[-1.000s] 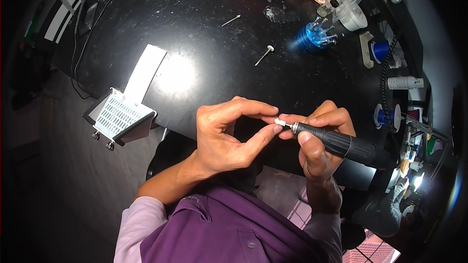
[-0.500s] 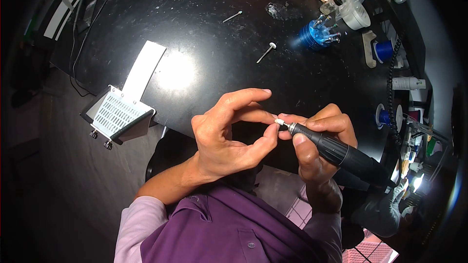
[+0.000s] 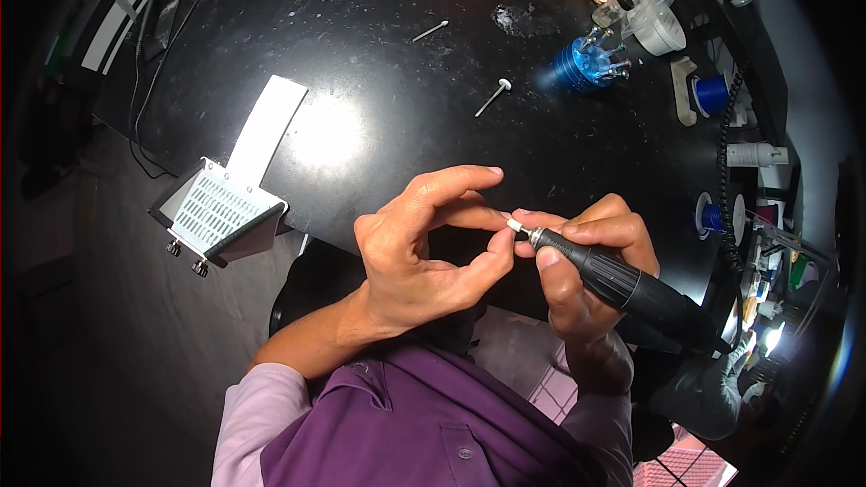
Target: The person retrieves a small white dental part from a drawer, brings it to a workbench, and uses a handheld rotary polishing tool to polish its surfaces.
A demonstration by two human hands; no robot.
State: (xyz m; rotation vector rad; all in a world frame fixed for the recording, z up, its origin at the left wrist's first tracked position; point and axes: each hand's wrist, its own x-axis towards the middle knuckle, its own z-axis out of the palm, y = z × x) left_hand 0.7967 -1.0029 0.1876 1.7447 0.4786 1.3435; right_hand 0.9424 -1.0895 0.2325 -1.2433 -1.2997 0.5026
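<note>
My right hand [image 3: 595, 252] is wrapped around a black rotary handpiece [image 3: 622, 280]. The tool points up and left, with a small white grinding tip [image 3: 515, 225] at its metal nose. Beside that tip, my left hand [image 3: 419, 257] has its thumb and a finger drawn together in a pinch, while its index finger stretches out above. Whatever sits in the pinch is too small to make out. Fingertips of my right hand reach across to the left fingertips, so the two hands meet at the tip.
On the black table [image 3: 388, 153] lie two mounted bits, a thin one [image 3: 430, 31] and a disc-headed one [image 3: 492, 97]. A blue bur holder [image 3: 586, 63] stands far right, near a white jar [image 3: 658, 32]. Left, a slotted metal box [image 3: 216, 207] hangs at the table edge. A coiled cord [image 3: 726, 162] runs right.
The handpiece and my right thumb have shifted very slightly left and down. My left hand has hardly moved, and the things on the table are unchanged.
</note>
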